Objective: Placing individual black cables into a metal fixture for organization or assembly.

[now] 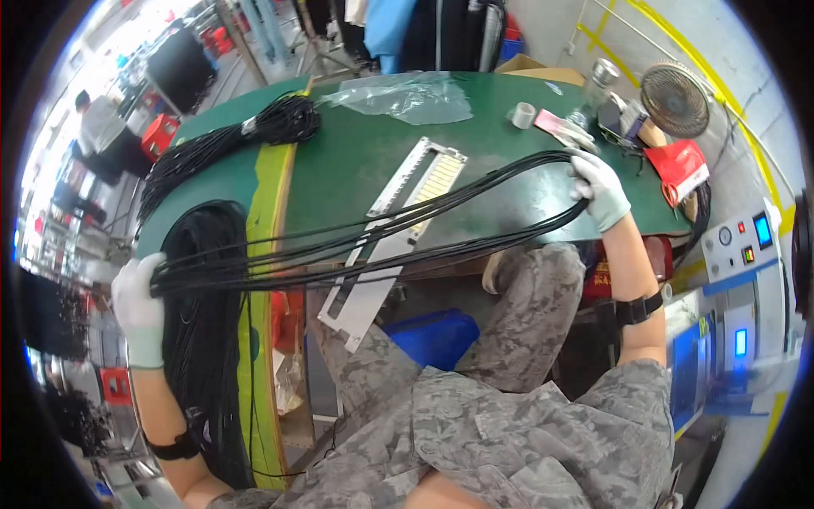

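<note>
Two gloved hands are working one bundle of black cords (pixel 365 222), held well apart across a green table (pixel 356 161).

- Left hand (pixel 138 293): closing around the near end of the cords, just beside a hanging black mass (pixel 203 339) that is draping over the table edge.
- Right hand (pixel 599 188): gripping the far loop where the strands are bending back on themselves, near the clutter at the table's right end.
- Cords: stretching taut between both hands, fanning slightly in the middle, passing over a pale metal jig (pixel 398 225) that is lying slantwise and overhanging the table's near edge.
- Second bundle (pixel 254 131): lying tied on the table, apart from the held one.
- Plastic bag (pixel 407 97), tape roll (pixel 523 114), jar (pixel 599 81), fan (pixel 675 100) and red scissors (pixel 678 165): sitting at the far right, close to the right hand.

Risks, as judged:
- Loose strands are likely to be slipping from the left grip and mixing into the hanging mass, since the two are nearly touching.
- Sagging middle strands may be snagging on the jig's slotted end and dragging it off the edge.
- Swinging the right hand outward may be knocking the roll or the jar.
- Uneven tension is risking a tangled, unequal loop.
</note>
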`<move>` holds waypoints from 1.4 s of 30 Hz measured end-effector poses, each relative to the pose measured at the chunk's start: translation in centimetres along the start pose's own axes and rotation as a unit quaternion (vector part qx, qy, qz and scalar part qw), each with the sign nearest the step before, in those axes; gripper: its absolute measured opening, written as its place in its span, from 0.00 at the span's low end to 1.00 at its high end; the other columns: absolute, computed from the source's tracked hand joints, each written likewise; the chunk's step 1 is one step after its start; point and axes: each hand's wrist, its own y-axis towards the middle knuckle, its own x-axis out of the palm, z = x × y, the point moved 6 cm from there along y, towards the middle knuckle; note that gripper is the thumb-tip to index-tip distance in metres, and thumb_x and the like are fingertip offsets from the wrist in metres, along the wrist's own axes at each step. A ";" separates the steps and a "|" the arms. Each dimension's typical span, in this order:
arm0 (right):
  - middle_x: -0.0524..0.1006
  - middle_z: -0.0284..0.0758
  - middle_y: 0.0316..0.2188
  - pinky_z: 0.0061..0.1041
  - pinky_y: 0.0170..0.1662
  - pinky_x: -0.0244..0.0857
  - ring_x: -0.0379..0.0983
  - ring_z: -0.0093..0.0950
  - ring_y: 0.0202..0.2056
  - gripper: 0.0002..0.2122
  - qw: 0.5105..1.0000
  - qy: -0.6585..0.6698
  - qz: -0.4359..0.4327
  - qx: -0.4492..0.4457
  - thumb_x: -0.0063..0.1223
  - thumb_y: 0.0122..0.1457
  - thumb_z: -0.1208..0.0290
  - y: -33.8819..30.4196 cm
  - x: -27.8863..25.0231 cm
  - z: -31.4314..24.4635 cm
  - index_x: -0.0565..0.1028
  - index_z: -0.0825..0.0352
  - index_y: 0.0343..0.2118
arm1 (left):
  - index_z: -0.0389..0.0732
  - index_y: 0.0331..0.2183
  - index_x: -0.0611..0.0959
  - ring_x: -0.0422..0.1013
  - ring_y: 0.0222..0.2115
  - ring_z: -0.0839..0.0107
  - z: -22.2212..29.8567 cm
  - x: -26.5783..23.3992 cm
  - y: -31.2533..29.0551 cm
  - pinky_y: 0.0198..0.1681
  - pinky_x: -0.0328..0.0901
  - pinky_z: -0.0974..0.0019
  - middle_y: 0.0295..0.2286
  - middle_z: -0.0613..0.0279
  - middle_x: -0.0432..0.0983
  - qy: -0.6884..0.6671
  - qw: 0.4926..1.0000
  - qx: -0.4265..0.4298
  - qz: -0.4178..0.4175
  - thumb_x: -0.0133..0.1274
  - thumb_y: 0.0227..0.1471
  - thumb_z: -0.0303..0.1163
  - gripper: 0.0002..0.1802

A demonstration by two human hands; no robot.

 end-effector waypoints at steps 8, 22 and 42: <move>0.78 0.39 0.35 0.29 0.40 0.69 0.74 0.31 0.34 0.20 0.756 -0.478 0.377 -0.241 0.55 0.56 0.63 3.9 -31.6 -4.3 0.74 0.70 0.47 | 0.53 0.30 0.83 0.72 0.32 0.61 25.0 11.4 12.1 0.39 0.60 0.58 0.24 0.65 0.75 -0.124 0.955 0.268 0.030 0.55 0.38 0.30 0.11; 0.68 0.45 0.52 0.37 0.57 0.56 0.61 0.45 0.54 0.35 0.673 -0.620 -0.175 -0.363 0.60 0.46 0.65 -0.8 14.5 6.3 0.60 0.67 0.59 | 0.58 0.57 0.69 0.63 0.50 0.59 27.2 17.1 8.9 0.60 0.45 0.44 0.56 0.57 0.60 -0.194 0.960 0.202 0.000 0.60 0.41 0.41 0.39; 0.71 0.43 0.45 0.37 0.53 0.59 0.64 0.43 0.48 0.24 0.703 -0.574 -0.183 -0.378 0.55 0.50 0.73 0.1 15.2 7.2 0.69 0.65 0.53 | 0.36 0.40 0.79 0.70 0.29 0.75 -6.6 -3.6 -5.6 0.33 0.66 0.73 0.32 0.61 0.75 -0.333 0.835 -0.321 0.299 0.50 0.56 0.30 0.11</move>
